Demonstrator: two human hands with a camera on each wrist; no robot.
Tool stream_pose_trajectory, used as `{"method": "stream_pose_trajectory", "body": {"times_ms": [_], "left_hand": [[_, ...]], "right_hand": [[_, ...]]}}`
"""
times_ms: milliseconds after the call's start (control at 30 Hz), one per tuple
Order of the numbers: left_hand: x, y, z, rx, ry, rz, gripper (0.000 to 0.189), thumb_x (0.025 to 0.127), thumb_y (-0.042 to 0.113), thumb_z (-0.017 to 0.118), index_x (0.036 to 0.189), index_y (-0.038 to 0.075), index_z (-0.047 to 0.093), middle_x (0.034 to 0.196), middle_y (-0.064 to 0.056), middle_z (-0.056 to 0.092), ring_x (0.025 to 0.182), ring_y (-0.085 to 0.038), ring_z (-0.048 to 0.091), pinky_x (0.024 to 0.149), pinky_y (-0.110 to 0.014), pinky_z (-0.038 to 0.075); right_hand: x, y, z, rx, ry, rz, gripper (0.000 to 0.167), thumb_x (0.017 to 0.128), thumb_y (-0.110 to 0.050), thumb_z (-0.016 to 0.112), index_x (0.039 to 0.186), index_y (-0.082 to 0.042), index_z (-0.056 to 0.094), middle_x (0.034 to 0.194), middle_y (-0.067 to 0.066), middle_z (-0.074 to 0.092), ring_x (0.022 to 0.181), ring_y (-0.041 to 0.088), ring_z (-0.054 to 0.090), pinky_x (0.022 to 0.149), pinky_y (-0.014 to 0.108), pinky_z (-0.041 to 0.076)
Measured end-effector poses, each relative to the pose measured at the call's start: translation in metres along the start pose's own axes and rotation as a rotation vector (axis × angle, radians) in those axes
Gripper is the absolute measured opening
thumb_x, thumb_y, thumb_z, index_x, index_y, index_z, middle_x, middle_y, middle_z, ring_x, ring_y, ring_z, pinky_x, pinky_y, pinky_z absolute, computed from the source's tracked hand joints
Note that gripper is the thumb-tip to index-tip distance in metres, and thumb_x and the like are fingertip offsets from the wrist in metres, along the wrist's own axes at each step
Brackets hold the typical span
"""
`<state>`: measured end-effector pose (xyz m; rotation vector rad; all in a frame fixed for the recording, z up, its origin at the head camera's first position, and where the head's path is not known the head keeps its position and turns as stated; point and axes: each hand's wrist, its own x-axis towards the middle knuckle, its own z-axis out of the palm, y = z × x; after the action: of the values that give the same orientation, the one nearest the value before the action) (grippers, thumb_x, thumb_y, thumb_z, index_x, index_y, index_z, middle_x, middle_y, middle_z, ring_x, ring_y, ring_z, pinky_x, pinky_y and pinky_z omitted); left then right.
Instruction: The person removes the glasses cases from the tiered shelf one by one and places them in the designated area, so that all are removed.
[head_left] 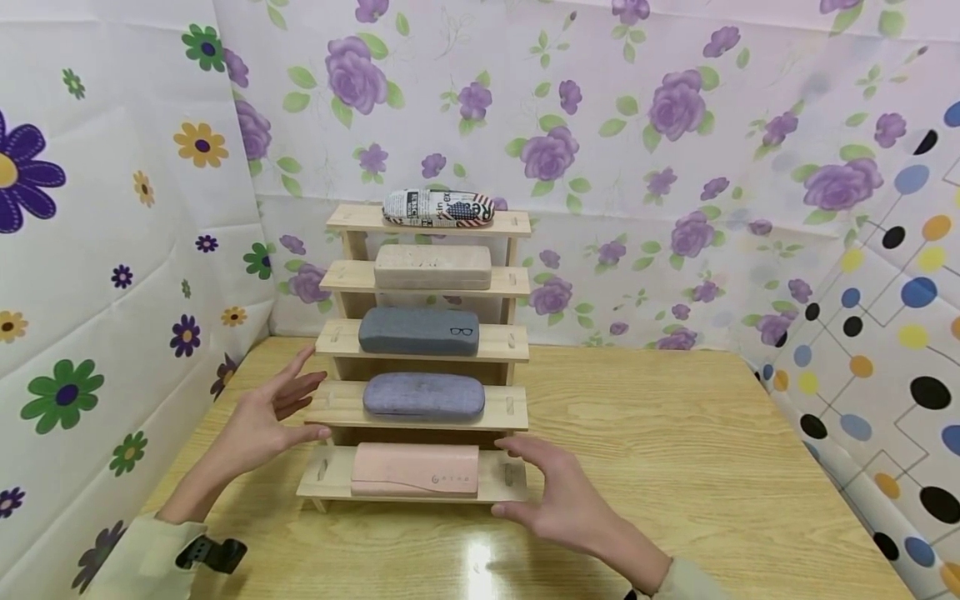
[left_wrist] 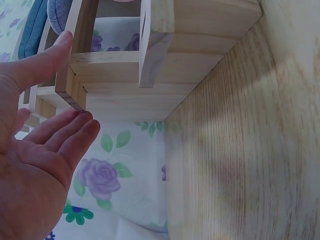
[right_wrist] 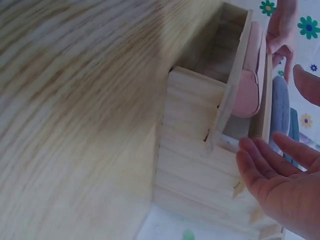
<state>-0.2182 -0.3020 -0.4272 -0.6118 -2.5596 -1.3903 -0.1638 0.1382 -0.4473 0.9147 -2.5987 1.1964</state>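
A tiered wooden display rack (head_left: pixel 341 400) carries glasses cases, one per shelf. On the lowest shelf lies a pink case (head_left: pixel 415 469), and above it a purple-blue case (head_left: pixel 423 396). Higher up are a grey-blue case (head_left: pixel 418 331), a cream case (head_left: pixel 432 267) and a newspaper-print case (head_left: pixel 438 208). My left hand (head_left: pixel 262 412) is at the left end of the second-lowest shelf, thumb and fingers spread; its fingertips (left_wrist: pixel 85 117) appear to touch the shelf end. Near the right end of the lowest shelves, my right hand (head_left: pixel 562 492) has its fingers apart and holds nothing; contact is unclear.
The rack stands on a wood-grain table (head_left: pixel 637 433). Behind it hangs a purple-rose cloth (head_left: pixel 600 250), with a flower-print cloth (head_left: pixel 112 292) at the left and a dotted cloth (head_left: pixel 885 375) at the right. A dark wristband (head_left: pixel 212 554) circles the left wrist.
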Motion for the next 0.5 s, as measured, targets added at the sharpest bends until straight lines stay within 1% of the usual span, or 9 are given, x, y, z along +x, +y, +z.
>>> {"method": "stream_pose_trajectory", "body": {"times_ms": [267,500], "left_hand": [[0.000,0.000,-0.001,-0.023,-0.002,0.001,0.117,0.080,0.005,0.093,0.170,0.030,0.023,0.150,-0.027,0.055,0.133,-0.046,0.056,0.103,-0.017,0.049],[0.000,-0.001,-0.002,-0.049,-0.008,0.005,0.116,0.081,0.002,0.092,0.170,0.029,0.023,0.149,-0.027,0.054,0.133,-0.046,0.055,0.103,-0.020,0.050]], "right_hand": [[0.008,0.002,0.012,0.030,-0.038,0.002,0.078,0.076,-0.022,0.096,0.144,-0.006,0.062,0.138,0.009,0.067,0.122,0.024,0.064,0.109,0.048,0.053],[0.015,0.003,0.020,0.002,-0.054,0.008,0.078,0.075,-0.023,0.097,0.143,-0.006,0.063,0.138,0.005,0.067,0.127,0.022,0.062,0.115,0.047,0.048]]}}
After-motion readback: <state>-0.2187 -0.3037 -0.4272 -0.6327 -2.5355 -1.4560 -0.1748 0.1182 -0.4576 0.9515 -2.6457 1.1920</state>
